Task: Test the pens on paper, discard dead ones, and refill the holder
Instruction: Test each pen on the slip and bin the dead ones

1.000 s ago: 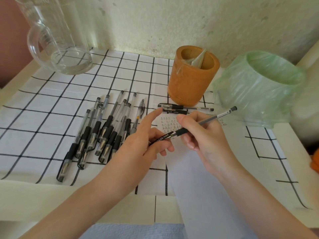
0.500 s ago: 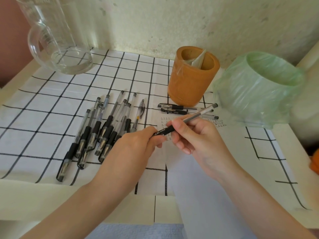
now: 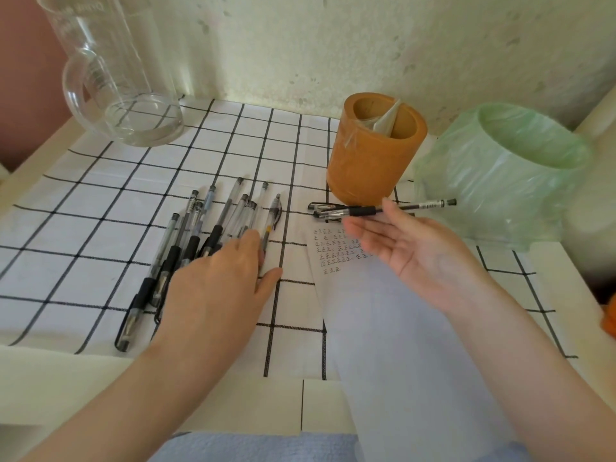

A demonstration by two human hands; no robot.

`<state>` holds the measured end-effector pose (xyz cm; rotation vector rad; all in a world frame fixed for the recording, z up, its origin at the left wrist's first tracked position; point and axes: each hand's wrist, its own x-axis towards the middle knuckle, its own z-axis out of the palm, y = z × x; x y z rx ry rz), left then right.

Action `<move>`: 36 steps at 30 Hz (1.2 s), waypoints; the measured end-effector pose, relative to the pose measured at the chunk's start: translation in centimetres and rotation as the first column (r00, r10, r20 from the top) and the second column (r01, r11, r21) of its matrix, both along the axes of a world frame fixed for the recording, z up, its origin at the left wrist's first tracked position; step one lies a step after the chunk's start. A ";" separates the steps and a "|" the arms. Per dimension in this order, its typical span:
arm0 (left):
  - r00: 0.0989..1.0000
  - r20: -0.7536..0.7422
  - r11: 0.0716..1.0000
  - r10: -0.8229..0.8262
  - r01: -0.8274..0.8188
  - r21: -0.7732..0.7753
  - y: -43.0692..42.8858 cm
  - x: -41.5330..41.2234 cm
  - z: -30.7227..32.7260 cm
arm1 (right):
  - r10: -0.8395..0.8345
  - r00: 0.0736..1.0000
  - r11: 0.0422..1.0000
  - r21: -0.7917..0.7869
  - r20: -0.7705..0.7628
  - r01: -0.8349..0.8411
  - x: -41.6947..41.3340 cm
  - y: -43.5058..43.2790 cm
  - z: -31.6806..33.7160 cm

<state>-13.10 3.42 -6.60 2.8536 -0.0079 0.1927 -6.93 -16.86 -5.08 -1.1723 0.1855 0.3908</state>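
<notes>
Beside the holder [image 3: 373,155] the pen [image 3: 363,211] now lies free; the right hand [image 3: 410,251] has its grip spread empty, palm up, and the left hand [image 3: 216,285] now rests flat on loose pens [image 3: 186,238]

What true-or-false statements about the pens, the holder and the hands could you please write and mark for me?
1. Pens stand in the holder. False: no pen shows inside it.
2. The right hand is open, palm up. True.
3. The paper has written marks near its far end. True.
4. The left hand holds one pen up in the air. False: it rests on the pens lying on the cloth.
</notes>
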 end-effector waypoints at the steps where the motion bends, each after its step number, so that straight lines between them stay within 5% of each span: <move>1: 1.000 -0.001 0.999 0.008 -0.008 0.032 0.0 -0.1 -0.2 | 0.021 1.000 1.000 -0.003 -0.008 -0.021 0.3 -0.2 0.0; 9: 0.998 -0.007 0.986 0.057 -0.055 0.154 -0.1 0.2 -0.7 | 0.037 0.999 0.943 -0.331 0.005 -0.033 1.0 -0.3 -0.9; 18: 0.999 0.015 0.988 0.047 -0.049 0.145 0.1 0.1 -0.8 | 0.035 0.997 0.998 -0.050 -0.067 -0.038 0.9 0.3 -0.9; 29: 0.996 0.024 0.996 0.090 -0.090 0.023 -0.1 0.3 -0.5 | 0.233 0.973 0.937 -0.269 0.005 -0.223 -1.0 1.7 -1.0; 36: 0.991 0.030 0.969 0.129 -0.119 -0.218 0.8 0.6 0.9 | 0.306 0.951 0.933 -0.189 -0.036 -0.307 -1.9 3.7 -1.9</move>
